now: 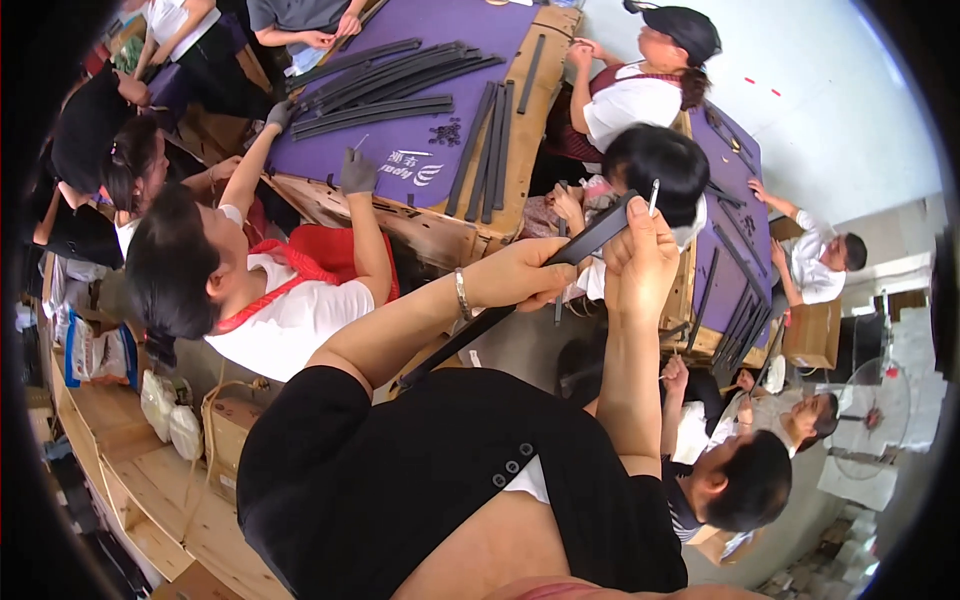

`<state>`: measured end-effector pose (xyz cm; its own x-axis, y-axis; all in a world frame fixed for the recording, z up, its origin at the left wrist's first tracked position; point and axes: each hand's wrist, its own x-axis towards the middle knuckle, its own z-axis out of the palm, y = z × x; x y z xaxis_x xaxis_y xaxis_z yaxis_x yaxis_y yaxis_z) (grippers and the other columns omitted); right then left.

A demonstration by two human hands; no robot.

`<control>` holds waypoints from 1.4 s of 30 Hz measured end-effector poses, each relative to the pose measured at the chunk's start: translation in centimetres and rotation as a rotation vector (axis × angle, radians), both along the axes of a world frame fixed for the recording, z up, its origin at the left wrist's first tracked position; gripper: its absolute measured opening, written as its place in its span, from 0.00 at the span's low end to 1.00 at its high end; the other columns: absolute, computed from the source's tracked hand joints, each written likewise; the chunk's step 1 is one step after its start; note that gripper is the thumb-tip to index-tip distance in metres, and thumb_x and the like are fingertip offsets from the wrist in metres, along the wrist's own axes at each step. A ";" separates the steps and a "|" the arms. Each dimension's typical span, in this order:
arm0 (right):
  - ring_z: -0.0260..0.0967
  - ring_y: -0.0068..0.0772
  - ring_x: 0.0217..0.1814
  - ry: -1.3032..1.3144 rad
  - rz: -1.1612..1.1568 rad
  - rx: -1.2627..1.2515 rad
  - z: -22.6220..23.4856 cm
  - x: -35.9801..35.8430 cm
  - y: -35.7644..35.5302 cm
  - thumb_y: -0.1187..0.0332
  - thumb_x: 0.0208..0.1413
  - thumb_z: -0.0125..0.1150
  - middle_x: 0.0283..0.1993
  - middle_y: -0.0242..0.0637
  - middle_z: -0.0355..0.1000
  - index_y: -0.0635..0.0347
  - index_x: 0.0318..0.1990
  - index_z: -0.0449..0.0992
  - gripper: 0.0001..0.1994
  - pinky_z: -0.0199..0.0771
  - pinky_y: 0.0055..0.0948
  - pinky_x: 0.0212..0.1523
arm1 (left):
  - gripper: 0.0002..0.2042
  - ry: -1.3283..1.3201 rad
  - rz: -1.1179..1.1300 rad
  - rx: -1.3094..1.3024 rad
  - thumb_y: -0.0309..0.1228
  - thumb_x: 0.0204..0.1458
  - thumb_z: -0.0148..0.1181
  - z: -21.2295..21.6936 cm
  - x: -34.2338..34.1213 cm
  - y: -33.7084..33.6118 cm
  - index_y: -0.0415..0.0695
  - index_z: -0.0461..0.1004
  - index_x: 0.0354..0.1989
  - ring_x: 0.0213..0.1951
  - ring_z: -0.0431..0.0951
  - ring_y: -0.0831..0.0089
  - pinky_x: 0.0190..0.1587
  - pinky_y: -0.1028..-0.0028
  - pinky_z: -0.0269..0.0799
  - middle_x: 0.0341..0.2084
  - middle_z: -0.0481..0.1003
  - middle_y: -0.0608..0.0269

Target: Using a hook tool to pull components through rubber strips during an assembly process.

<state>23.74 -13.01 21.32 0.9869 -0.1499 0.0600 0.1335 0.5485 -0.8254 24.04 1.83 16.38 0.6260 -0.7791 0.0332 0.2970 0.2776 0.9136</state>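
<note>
Long black strip (520,300) gripped in left hand (525,272), right hand (640,255) at its upper end

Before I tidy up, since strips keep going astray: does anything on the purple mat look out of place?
Mostly orderly: the long dark strips lie in bundles on the purple mat. One strip lies alone across the wooden table edge, off the mat. The left hand grips another strip, the right hand a thin pin.

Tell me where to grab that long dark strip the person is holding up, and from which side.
Grip the long dark strip near its upper end, about where the left hand wraps it now, closing across its narrow width from the side. It is long, thin and tilted, its lower end running down past the forearm, so a hold there probably steadies the tip, where the right hand holds a small pale pin.
</note>
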 end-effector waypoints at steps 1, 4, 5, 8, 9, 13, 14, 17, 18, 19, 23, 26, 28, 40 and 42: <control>0.40 0.09 0.10 -0.005 -0.033 -0.036 0.2 1.6 1.2 0.70 0.52 0.56 0.12 0.17 0.50 0.58 0.28 0.68 0.05 0.38 0.15 0.11 | 0.06 -0.053 0.004 0.023 0.31 0.55 0.44 -0.1 1.4 1.2 0.41 0.64 0.35 0.13 0.64 0.84 0.12 0.83 0.55 0.15 0.64 0.68; 0.40 0.09 0.10 -0.015 -0.121 -0.087 1.9 6.1 3.9 0.71 0.53 0.54 0.12 0.18 0.51 0.59 0.27 0.66 0.06 0.38 0.15 0.11 | 0.07 0.072 0.002 0.059 0.32 0.54 0.45 -1.7 4.2 4.7 0.41 0.65 0.32 0.16 0.69 0.83 0.14 0.84 0.58 0.16 0.66 0.68; 0.41 0.09 0.10 -0.043 -0.102 -0.073 2.3 7.5 4.2 0.71 0.53 0.54 0.12 0.19 0.52 0.59 0.27 0.67 0.06 0.38 0.15 0.11 | 0.09 0.117 -0.049 0.156 0.34 0.55 0.46 -4.2 5.0 5.9 0.41 0.66 0.31 0.21 0.73 0.79 0.19 0.84 0.65 0.17 0.68 0.69; 0.43 0.09 0.10 -0.055 -0.149 -0.238 2.0 11.3 4.4 0.70 0.53 0.55 0.14 0.20 0.55 0.62 0.31 0.67 0.06 0.39 0.15 0.10 | 0.11 0.177 0.071 0.157 0.34 0.54 0.48 -7.2 7.1 8.2 0.41 0.66 0.24 0.15 0.67 0.80 0.16 0.82 0.61 0.13 0.65 0.69; 0.41 0.09 0.10 -0.019 -0.228 -0.336 1.8 11.9 5.0 0.69 0.54 0.54 0.13 0.20 0.53 0.61 0.30 0.66 0.06 0.38 0.15 0.11 | 0.10 0.201 0.158 0.161 0.35 0.54 0.48 -7.9 7.8 8.6 0.42 0.65 0.24 0.13 0.65 0.81 0.16 0.81 0.59 0.12 0.65 0.69; 0.45 0.13 0.12 0.291 -0.195 -0.443 0.1 11.7 6.3 0.66 0.55 0.47 0.14 0.23 0.54 0.58 0.28 0.64 0.07 0.41 0.16 0.13 | 0.11 0.363 0.451 0.270 0.35 0.54 0.48 -12.6 15.2 9.3 0.42 0.64 0.25 0.11 0.62 0.79 0.12 0.80 0.56 0.10 0.63 0.67; 0.46 0.14 0.12 0.289 -0.019 -0.478 -2.2 10.8 5.6 0.66 0.55 0.45 0.14 0.24 0.54 0.57 0.27 0.62 0.08 0.42 0.16 0.13 | 0.11 0.375 0.511 0.312 0.36 0.54 0.48 -14.8 17.3 9.7 0.43 0.64 0.25 0.11 0.62 0.79 0.12 0.79 0.56 0.10 0.63 0.67; 0.45 0.15 0.10 0.576 0.245 -0.342 -5.0 9.1 5.6 0.69 0.57 0.43 0.14 0.26 0.53 0.60 0.30 0.61 0.06 0.42 0.17 0.11 | 0.11 0.422 0.573 0.438 0.36 0.51 0.48 -19.9 23.3 10.5 0.41 0.62 0.26 0.13 0.64 0.76 0.10 0.75 0.59 0.12 0.62 0.64; 0.46 0.15 0.11 0.633 0.258 -0.304 -5.3 8.6 5.6 0.70 0.57 0.43 0.14 0.26 0.53 0.61 0.33 0.62 0.05 0.43 0.16 0.11 | 0.11 0.425 0.569 0.436 0.36 0.51 0.48 -21.0 25.1 10.5 0.41 0.62 0.26 0.13 0.64 0.76 0.10 0.75 0.59 0.12 0.62 0.64; 0.49 0.16 0.12 0.635 0.233 -0.337 -5.5 8.2 5.4 0.70 0.58 0.43 0.14 0.26 0.55 0.63 0.34 0.64 0.06 0.47 0.16 0.13 | 0.10 0.475 0.608 0.490 0.34 0.50 0.48 -22.3 26.8 10.3 0.40 0.62 0.26 0.13 0.64 0.74 0.11 0.75 0.60 0.11 0.62 0.64; 0.57 0.19 0.16 0.621 0.088 -0.438 -6.5 7.7 4.2 0.70 0.58 0.44 0.14 0.28 0.58 0.66 0.37 0.66 0.08 0.56 0.15 0.18 | 0.08 0.562 0.705 0.675 0.30 0.48 0.48 -25.2 32.2 8.4 0.36 0.65 0.28 0.15 0.67 0.70 0.13 0.73 0.64 0.15 0.65 0.60; 0.60 0.20 0.17 0.624 0.000 -0.403 -7.3 7.8 3.6 0.70 0.58 0.44 0.14 0.29 0.59 0.66 0.39 0.67 0.09 0.59 0.16 0.21 | 0.11 0.363 0.619 0.943 0.28 0.48 0.45 -27.1 35.8 7.5 0.32 0.72 0.31 0.25 0.77 0.62 0.27 0.67 0.74 0.29 0.73 0.45; 0.60 0.20 0.17 0.625 -0.014 -0.353 -7.5 8.4 3.9 0.70 0.58 0.44 0.14 0.29 0.60 0.66 0.39 0.67 0.08 0.61 0.16 0.21 | 0.11 0.086 0.628 1.169 0.27 0.47 0.47 -28.0 37.5 7.4 0.33 0.73 0.34 0.39 0.75 0.56 0.40 0.65 0.72 0.36 0.72 0.40; 0.60 0.19 0.16 0.795 0.101 -0.370 -9.3 12.8 5.5 0.69 0.58 0.44 0.16 0.30 0.62 0.66 0.40 0.66 0.09 0.62 0.17 0.21 | 0.14 -0.188 0.428 1.421 0.32 0.45 0.52 -27.8 41.6 9.2 0.35 0.72 0.36 0.44 0.72 0.52 0.45 0.63 0.69 0.39 0.71 0.41; 0.60 0.19 0.16 0.813 0.111 -0.377 -9.3 13.4 5.6 0.69 0.58 0.44 0.16 0.29 0.62 0.65 0.40 0.66 0.09 0.62 0.17 0.21 | 0.17 -0.131 0.401 1.293 0.32 0.43 0.56 -28.7 42.0 9.6 0.33 0.68 0.39 0.32 0.77 0.56 0.35 0.66 0.74 0.35 0.73 0.46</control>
<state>37.13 -7.44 11.99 0.7541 -0.1629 -0.6363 -0.6071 0.1969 -0.7699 66.04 11.42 -12.35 0.8636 -0.0654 -0.4999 0.2908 -0.7454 0.5999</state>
